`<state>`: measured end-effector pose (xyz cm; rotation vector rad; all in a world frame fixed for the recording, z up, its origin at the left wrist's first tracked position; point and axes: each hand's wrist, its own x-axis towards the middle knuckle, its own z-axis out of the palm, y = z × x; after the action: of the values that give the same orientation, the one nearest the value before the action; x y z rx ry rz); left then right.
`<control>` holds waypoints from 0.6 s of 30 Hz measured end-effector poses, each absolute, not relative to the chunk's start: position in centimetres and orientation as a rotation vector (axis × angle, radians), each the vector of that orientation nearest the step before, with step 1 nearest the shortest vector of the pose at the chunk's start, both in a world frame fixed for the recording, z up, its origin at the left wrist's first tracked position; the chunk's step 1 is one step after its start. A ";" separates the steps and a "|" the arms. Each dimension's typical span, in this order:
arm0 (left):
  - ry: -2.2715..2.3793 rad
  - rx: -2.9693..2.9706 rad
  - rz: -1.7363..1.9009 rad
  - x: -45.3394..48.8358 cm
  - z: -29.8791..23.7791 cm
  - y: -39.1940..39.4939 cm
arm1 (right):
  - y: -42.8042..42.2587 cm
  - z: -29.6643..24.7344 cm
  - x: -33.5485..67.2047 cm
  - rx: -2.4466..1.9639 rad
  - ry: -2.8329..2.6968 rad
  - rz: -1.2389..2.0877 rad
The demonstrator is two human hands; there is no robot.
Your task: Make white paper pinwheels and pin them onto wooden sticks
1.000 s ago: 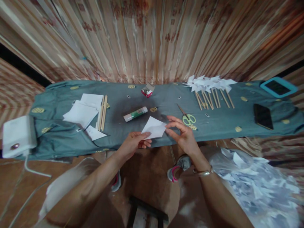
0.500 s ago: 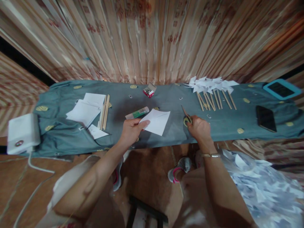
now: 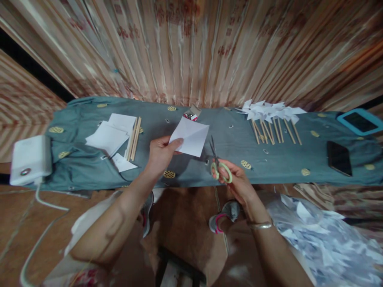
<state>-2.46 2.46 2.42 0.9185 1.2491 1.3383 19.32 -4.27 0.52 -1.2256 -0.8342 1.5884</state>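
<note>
My left hand [image 3: 164, 153] pinches a square sheet of white paper [image 3: 191, 135] by its left corner, thumb on top, above the middle of the table. My right hand [image 3: 236, 177] grips a pair of scissors [image 3: 220, 169] by pale green handles, with the blades pointing up and away, just right of the paper and apart from it. Left of my left hand lie a stack of white paper squares [image 3: 106, 137], several wooden sticks [image 3: 136, 139] and a loose paper piece [image 3: 124, 163]. The glue stick is hidden behind the held paper and hand.
Beyond the paper is a small open box [image 3: 191, 115] of metal bits. Paper pinwheels on sticks [image 3: 269, 111] lie back right, near a black phone [image 3: 339, 157] and a blue-framed tablet [image 3: 360, 120]. A white box with a cable [image 3: 31, 159] stands left. A bag of white paper pieces [image 3: 329, 235] sits below right.
My left hand has lifted the paper slightly up and left. My right hand has brought the scissors from the table leftward towards the paper, handles now around the fingers.
</note>
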 end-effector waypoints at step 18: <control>1.227 0.849 1.310 -1.7 2.5 2.1 | -6.0 1.0 18.3 -1.133 -1.201 1.741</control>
<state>-1.72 2.13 2.46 0.8494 1.2273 1.3097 18.30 -5.98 1.04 -1.1326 -1.2014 1.7409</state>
